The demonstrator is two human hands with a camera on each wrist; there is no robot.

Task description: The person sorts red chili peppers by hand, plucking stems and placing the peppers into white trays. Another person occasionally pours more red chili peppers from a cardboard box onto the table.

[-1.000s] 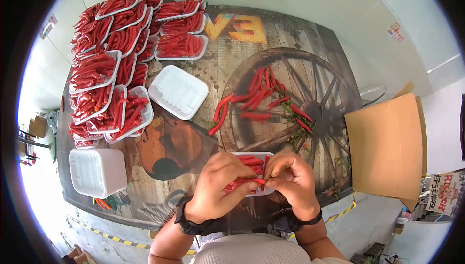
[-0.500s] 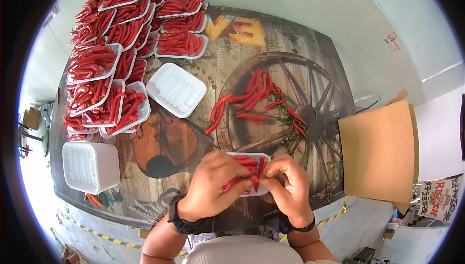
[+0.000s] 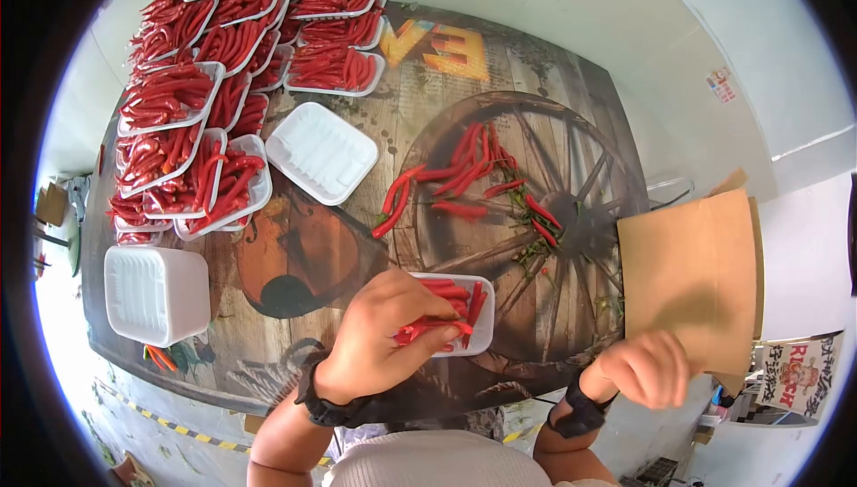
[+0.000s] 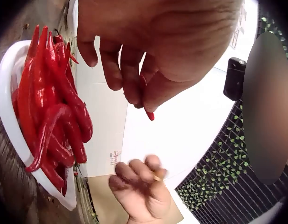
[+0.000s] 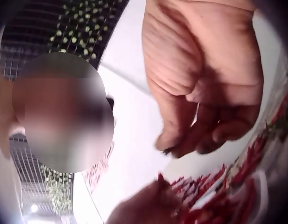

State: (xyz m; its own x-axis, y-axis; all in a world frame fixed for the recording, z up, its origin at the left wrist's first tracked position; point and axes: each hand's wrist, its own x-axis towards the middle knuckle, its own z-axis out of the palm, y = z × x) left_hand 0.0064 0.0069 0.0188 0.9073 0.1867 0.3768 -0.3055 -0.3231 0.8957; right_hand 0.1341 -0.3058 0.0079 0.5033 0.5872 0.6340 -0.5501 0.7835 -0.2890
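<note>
My left hand (image 3: 384, 331) (image 4: 158, 42) pinches a red chili (image 4: 151, 115) between thumb and fingers, above a white tray (image 3: 485, 337) (image 4: 4, 93) that holds several red chilies (image 4: 39, 91). Off to the right of that tray, beyond the table's front edge, is my right hand (image 3: 644, 369) (image 5: 204, 79), its fingers curled. In the right wrist view its thumb and fingertip pinch a small dark bit (image 5: 167, 151), too small to identify.
Stacked trays of red chilies (image 3: 170, 99) fill the table's back left. An empty white tray (image 3: 323, 155) lies beside them, with stacked trays (image 3: 156, 298) at the front left. Loose chilies (image 3: 464, 166) lie beyond the tray at my hands. A cardboard box (image 3: 687, 282) stands right.
My right hand has left the chili and moved right, past the table's front edge near the cardboard. My left hand keeps its pinch over the tray. The view has shifted slightly.
</note>
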